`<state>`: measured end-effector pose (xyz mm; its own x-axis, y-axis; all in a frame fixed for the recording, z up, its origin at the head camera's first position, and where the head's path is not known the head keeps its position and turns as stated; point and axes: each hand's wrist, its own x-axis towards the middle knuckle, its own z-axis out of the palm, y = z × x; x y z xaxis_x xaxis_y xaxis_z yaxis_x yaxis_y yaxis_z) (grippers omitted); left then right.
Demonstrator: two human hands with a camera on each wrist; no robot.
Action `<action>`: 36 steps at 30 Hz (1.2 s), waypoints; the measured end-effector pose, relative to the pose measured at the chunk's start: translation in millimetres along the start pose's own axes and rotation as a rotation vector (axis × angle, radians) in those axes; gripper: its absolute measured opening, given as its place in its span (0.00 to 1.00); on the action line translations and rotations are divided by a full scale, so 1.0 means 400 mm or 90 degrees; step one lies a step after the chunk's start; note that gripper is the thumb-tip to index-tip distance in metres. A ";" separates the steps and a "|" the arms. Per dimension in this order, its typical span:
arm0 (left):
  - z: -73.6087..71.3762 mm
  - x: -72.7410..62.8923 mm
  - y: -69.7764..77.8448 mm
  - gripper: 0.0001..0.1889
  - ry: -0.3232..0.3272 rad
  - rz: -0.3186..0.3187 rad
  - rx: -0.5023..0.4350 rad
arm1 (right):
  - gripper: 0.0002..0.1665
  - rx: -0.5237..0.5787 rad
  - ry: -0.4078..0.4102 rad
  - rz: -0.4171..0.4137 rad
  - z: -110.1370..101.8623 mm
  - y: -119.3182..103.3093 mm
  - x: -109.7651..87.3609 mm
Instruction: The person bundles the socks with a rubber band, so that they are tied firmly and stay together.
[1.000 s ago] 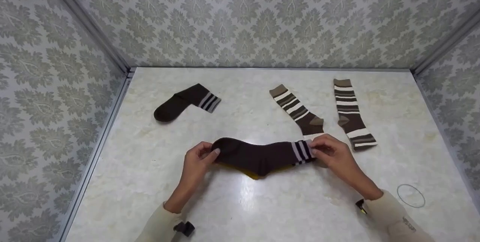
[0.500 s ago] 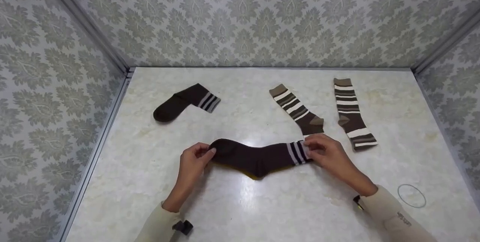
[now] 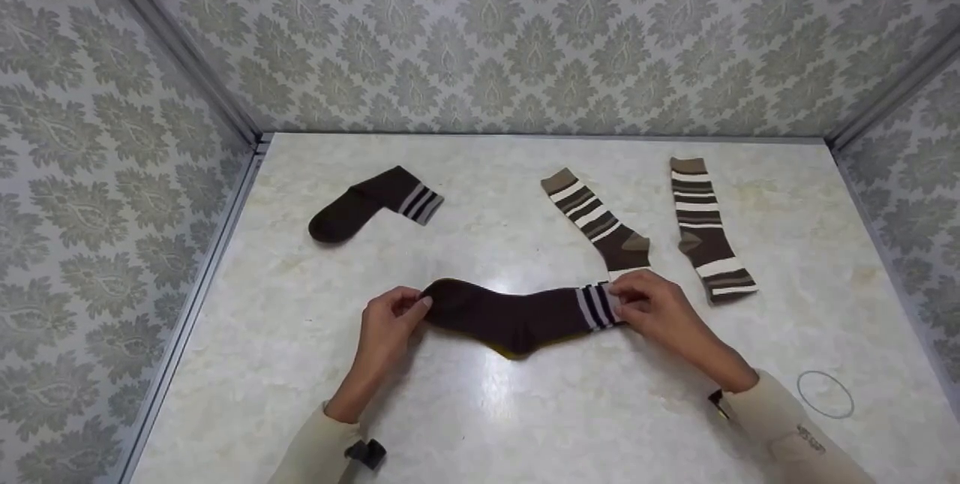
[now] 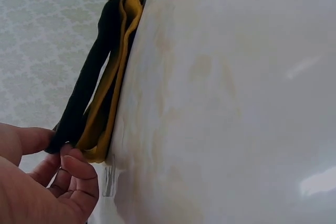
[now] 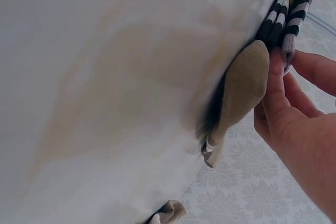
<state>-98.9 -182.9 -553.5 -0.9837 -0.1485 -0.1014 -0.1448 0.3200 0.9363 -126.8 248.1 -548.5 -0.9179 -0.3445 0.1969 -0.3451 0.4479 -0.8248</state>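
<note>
A dark brown sock (image 3: 487, 311) with grey and black cuff stripes is stretched sideways at the middle of the table. The left hand (image 3: 390, 323) pinches its toe, and the right hand (image 3: 660, 315) pinches its striped cuff. Beneath it lies a mustard yellow sock (image 4: 118, 66) with a dark-and-white striped cuff, its edge peeking out below the heel in the head view. In the left wrist view the dark sock stands slightly apart from the yellow one. A multi-striped sock (image 3: 592, 217) with brown heel reaches under the right hand; its tan part (image 5: 247, 77) shows in the right wrist view.
Another dark brown sock (image 3: 367, 202) with grey cuff stripes lies bent at the back left. To the right is a second multi-striped sock (image 3: 701, 221). A thin round band (image 3: 825, 394) lies beside the right forearm. Patterned walls (image 3: 487, 41) enclose the table (image 3: 247, 364).
Both hands have shifted slightly left with the dark sock, mostly in the first half second. Since then they have hardly moved. The other socks stay where they lay.
</note>
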 end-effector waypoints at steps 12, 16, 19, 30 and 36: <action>0.010 0.016 -0.011 0.11 -0.009 0.021 0.041 | 0.14 -0.036 -0.038 -0.011 -0.004 0.009 0.007; 0.014 0.035 -0.026 0.15 -0.034 0.035 0.085 | 0.15 -0.057 -0.058 -0.007 -0.005 0.007 0.015; 0.016 0.039 -0.025 0.16 -0.042 0.061 0.120 | 0.17 -0.079 -0.079 0.001 -0.003 0.002 0.021; 0.021 0.050 -0.035 0.07 -0.008 0.141 0.154 | 0.22 -0.159 -0.089 0.004 0.007 -0.006 0.035; 0.030 0.069 -0.049 0.07 -0.006 0.157 0.153 | 0.23 -0.183 -0.089 0.006 0.000 -0.010 0.043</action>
<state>-124.7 -182.1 -578.7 -0.9931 -0.0303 0.1136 0.0776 0.5570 0.8269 -141.1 240.3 -541.8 -0.8923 -0.4406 0.0980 -0.3959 0.6598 -0.6387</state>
